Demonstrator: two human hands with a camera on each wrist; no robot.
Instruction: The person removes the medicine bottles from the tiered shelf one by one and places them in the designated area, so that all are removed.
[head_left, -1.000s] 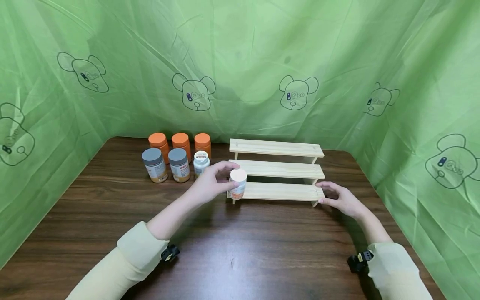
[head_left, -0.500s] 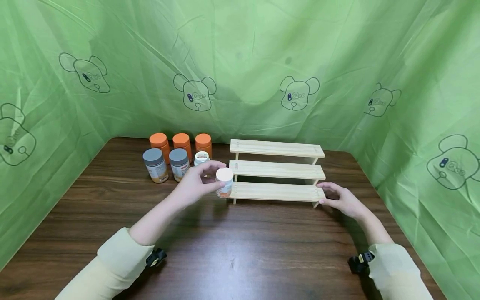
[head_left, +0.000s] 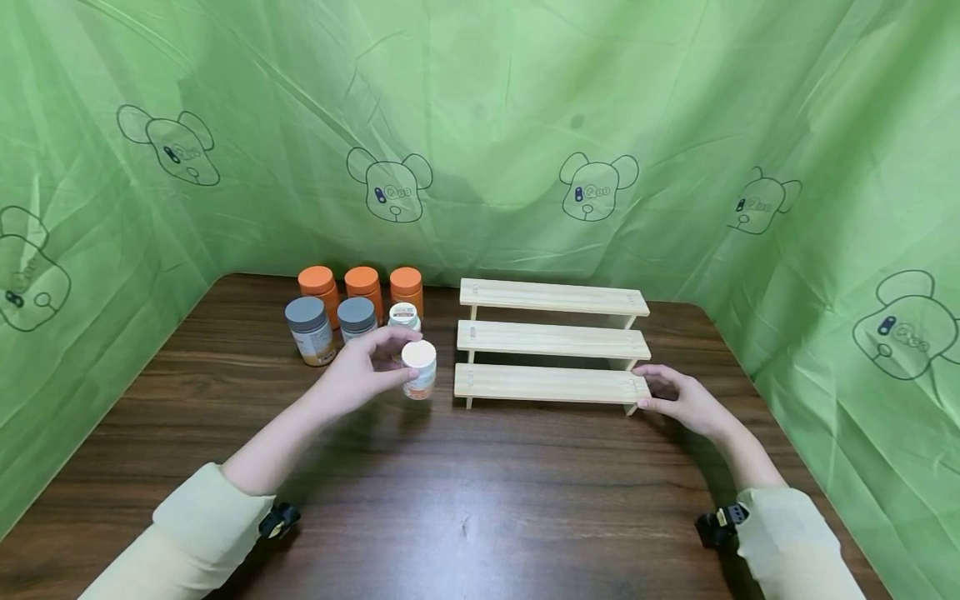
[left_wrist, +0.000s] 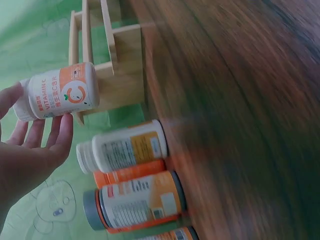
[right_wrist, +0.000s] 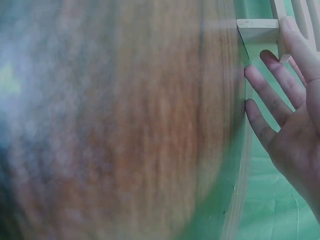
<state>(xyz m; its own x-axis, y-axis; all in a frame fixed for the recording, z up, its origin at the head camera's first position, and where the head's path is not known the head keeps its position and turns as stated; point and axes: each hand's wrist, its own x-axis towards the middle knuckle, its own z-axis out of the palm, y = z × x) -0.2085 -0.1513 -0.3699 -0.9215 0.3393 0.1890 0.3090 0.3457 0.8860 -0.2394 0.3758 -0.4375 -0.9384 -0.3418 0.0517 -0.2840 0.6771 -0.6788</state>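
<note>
Left hand (head_left: 360,371) is gripping white-capped bottle (head_left: 418,368) at fingertips; right hand (head_left: 686,400), fingers straight, is touching wooden rack (head_left: 551,383).

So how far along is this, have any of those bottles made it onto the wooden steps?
None so far: all three tiers of the wooden rack are bare. In hand, the left hand grips a white-capped vitamin bottle just left of the rack, while the right hand rests against its right end. Left: six bottles stand grouped on the table.
</note>
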